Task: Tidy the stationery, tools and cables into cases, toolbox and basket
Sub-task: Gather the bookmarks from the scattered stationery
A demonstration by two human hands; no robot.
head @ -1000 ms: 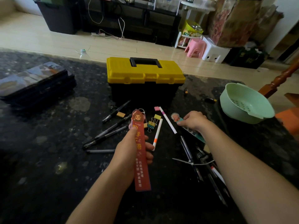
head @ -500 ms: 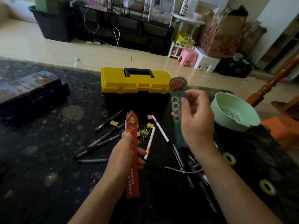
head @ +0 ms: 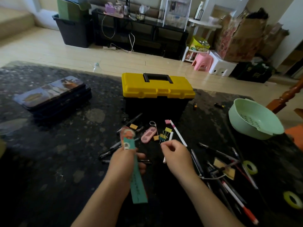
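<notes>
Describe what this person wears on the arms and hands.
Nothing shows on either. The left hand and right hand are bare, with no gloves, rings or watch visible, though blur softens them. The left forearm and right forearm are uncovered down to the frame's bottom edge; no sleeves appear.

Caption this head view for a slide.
Left hand grips stacked bookmarks; right hand, fingers curled, hovers near binder clips before a closed yellow toolbox.

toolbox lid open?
No, the yellow lid lies flat and closed on the black base of the toolbox, with its handle folded down.
</notes>
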